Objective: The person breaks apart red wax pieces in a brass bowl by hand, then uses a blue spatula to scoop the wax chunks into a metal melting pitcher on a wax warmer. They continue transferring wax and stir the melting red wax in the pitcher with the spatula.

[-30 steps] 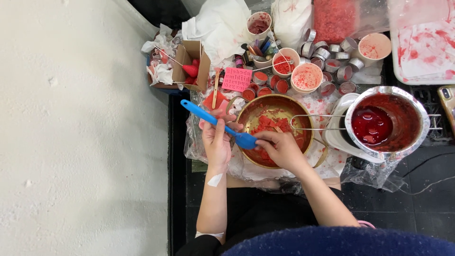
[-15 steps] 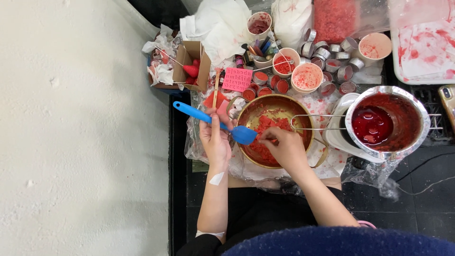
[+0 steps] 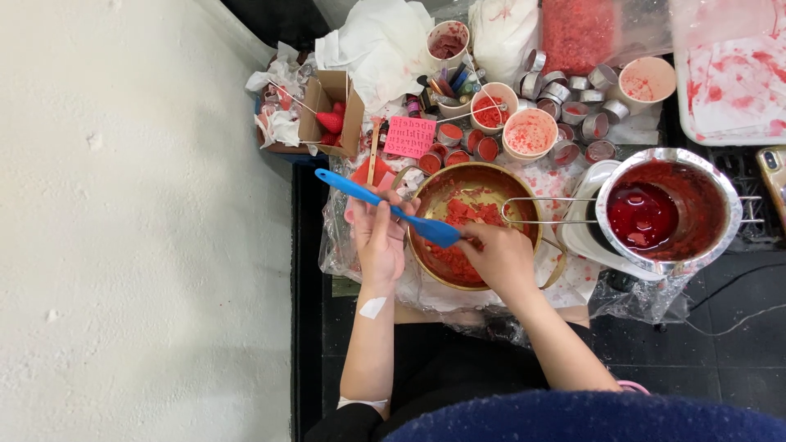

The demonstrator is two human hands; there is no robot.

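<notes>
My left hand (image 3: 378, 237) grips the handle of a blue spatula (image 3: 385, 205), whose blade rests over the near rim of a round brass bowl (image 3: 426, 187). Red crumbly wax (image 3: 463, 214) lies inside that bowl. My right hand (image 3: 499, 255) reaches into the bowl just right of the blade, fingers curled at the blade's tip; what they pinch is hidden. A white plaster sits on my left wrist.
A steel pot of molten red liquid (image 3: 655, 214) stands to the right, its wire handle pointing left over the bowl. Small tins, paper cups (image 3: 529, 133), a pink card (image 3: 409, 136), a cardboard box (image 3: 332, 110) and crumpled paper (image 3: 381, 45) crowd the back. White wall at left.
The spatula's handle has tilted more upward to the left, and my right hand has slid closer to the blade inside the bowl.
</notes>
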